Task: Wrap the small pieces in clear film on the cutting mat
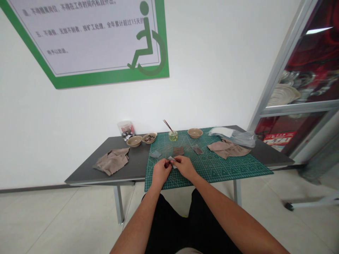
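Both my hands meet over the green cutting mat [225, 171], near its front edge. Between their fingertips is a small pale grey flat piece [171, 158], partly covered by the fingers; its kind I cannot make out. My left hand [161, 171] pinches it from the left, its fingers curled. From the right, my right hand [185, 167] grips it with thumb and fingers closed. Just beyond them lie a brown square piece [178, 151], a bluish-grey piece [155, 154] at left and a small clear packet [197, 149] at right.
Behind stand a glass jar [173, 135] holding thin sticks, a shallow bowl [195, 133], another bowl [135, 141], a bowl of dark bits [149, 138] and a clear tub [126, 130]. Brown cloths [112, 161] lie on both sides. A plastic bag [242, 137] rests at right.
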{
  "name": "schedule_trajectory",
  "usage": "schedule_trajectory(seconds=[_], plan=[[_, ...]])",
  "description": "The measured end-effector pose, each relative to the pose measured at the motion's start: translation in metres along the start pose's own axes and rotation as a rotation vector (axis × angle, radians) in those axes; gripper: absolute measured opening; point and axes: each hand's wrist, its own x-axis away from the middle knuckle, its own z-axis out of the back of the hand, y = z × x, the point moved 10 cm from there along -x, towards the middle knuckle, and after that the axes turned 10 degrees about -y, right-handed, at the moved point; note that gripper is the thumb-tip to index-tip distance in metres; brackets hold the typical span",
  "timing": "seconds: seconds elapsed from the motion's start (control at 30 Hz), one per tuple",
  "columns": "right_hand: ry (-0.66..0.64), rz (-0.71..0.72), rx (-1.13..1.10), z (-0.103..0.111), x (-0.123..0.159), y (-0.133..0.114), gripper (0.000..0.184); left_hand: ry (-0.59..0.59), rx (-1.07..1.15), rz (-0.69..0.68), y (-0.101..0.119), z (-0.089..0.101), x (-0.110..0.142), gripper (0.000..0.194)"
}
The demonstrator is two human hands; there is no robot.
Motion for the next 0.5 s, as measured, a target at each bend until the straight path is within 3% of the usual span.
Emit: schedule_trajectory(seconds=[0.37,0.5], plan=[[0.01,0.049,-0.027,0.0007,0.0019,-0.0047,0.015,-0.01,0.036,0.006,-0.0004,0.0009,0.0006,0.015],[-0.012,0.03,-0.197,-0.0027,-0.0005,0.0035,0.019,0.006,0.093,0.029,-0.0033,0.0037,0.0007,0.012]])
